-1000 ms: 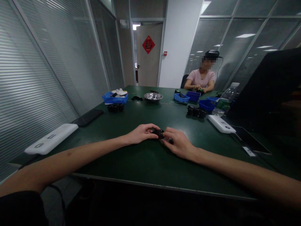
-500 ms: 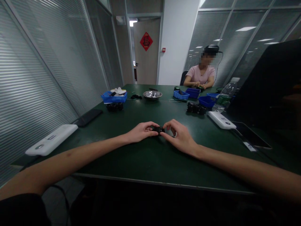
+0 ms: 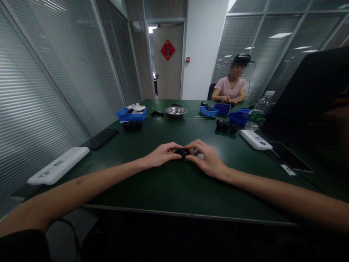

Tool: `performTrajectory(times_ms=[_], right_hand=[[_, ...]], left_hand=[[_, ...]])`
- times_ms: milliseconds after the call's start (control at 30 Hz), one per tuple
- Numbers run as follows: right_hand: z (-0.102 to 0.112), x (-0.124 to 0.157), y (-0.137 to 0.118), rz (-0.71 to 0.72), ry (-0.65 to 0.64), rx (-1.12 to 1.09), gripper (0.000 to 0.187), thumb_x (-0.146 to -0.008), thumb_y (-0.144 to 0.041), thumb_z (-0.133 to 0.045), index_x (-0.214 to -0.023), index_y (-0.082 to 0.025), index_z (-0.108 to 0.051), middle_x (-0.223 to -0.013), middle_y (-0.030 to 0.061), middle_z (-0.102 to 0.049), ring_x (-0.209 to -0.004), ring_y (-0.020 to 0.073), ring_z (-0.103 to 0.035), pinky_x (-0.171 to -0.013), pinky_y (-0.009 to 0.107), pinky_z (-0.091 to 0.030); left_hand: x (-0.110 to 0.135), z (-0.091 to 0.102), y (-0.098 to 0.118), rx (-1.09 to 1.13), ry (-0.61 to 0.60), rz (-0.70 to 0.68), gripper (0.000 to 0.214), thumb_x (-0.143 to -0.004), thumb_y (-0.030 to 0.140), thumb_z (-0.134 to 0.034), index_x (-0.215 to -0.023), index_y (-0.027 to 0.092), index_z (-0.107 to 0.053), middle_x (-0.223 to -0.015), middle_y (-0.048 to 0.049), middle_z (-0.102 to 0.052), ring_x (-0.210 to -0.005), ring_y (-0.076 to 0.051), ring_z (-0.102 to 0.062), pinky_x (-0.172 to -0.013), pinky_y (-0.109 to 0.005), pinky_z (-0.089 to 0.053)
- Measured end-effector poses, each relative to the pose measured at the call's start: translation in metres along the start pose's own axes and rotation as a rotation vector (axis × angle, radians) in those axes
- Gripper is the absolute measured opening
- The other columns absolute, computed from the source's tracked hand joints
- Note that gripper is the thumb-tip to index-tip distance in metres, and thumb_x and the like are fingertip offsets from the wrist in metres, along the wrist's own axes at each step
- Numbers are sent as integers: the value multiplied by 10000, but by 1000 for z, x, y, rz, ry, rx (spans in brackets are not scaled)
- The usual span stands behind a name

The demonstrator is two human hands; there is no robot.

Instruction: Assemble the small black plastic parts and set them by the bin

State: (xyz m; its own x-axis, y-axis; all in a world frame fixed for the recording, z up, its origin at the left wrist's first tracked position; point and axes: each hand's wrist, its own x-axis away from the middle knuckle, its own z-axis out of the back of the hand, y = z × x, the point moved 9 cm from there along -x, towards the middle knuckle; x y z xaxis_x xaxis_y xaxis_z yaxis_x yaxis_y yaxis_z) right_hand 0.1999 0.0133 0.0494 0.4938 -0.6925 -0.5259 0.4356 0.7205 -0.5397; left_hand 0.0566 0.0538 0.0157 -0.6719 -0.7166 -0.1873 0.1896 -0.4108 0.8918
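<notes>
A small shiny black part (image 3: 183,153) is held between my hands just over the dark green table (image 3: 163,189); its exact kind is too small to make out. My left hand (image 3: 163,154) pinches its left side between thumb and fingers. From the right, my right hand (image 3: 205,157) closes thumb and fingertips on the other side of the same part. Similar-looking black parts (image 3: 227,126) stand in a group beyond my right hand, and more black parts (image 3: 132,126) sit beyond my left.
Farther back are a steel bowl (image 3: 176,112), a blue basket (image 3: 132,115) and blue bins (image 3: 239,118). At right stand a water bottle (image 3: 258,112), a white power bank (image 3: 255,140) and a tablet (image 3: 290,156). Another white device (image 3: 58,165) lies left. A co-worker (image 3: 231,87) sits across.
My right fingertips have come together onto the right side of the black part, where the index finger was raised before. The part looks slightly turned. The whole view has shifted a little.
</notes>
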Motion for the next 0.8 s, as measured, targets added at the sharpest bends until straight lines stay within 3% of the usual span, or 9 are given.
performTrajectory(times_ms=[233, 400, 800], right_hand=[[-1, 2, -2, -6, 3, -21, 324, -953, -276, -703, -1269, -236, -641, -1219, 89, -622, -971, 211, -662, -799, 380, -612], [-2, 1, 7, -93, -1, 50, 275, -959, -354, -714, -1187, -209, -660, -1030, 56, -681, -856, 187, -667, -721, 335, -573], [-4, -2, 2, -27, -4, 11, 287, -960, -304, -703, -1234, -233, -659, -1103, 68, -650, -872, 200, -673, -774, 383, -611]], left_hand=[[-1, 1, -3, -4, 14, -2, 422, -890, 334, -724, -1260, 144, -653, -1153, -88, -661, -1001, -198, -623, -898, -354, -496], [-1, 1, -6, -2, 11, 13, 442, -887, 340, -735, -1275, 150, -643, -1138, -85, -671, -980, -196, -630, -889, -364, -504], [-2, 3, -12, 57, 28, 74, 479, -840, 337, -773, -1264, 153, -649, -1161, -88, -696, -1043, -222, -659, -947, -393, -506]])
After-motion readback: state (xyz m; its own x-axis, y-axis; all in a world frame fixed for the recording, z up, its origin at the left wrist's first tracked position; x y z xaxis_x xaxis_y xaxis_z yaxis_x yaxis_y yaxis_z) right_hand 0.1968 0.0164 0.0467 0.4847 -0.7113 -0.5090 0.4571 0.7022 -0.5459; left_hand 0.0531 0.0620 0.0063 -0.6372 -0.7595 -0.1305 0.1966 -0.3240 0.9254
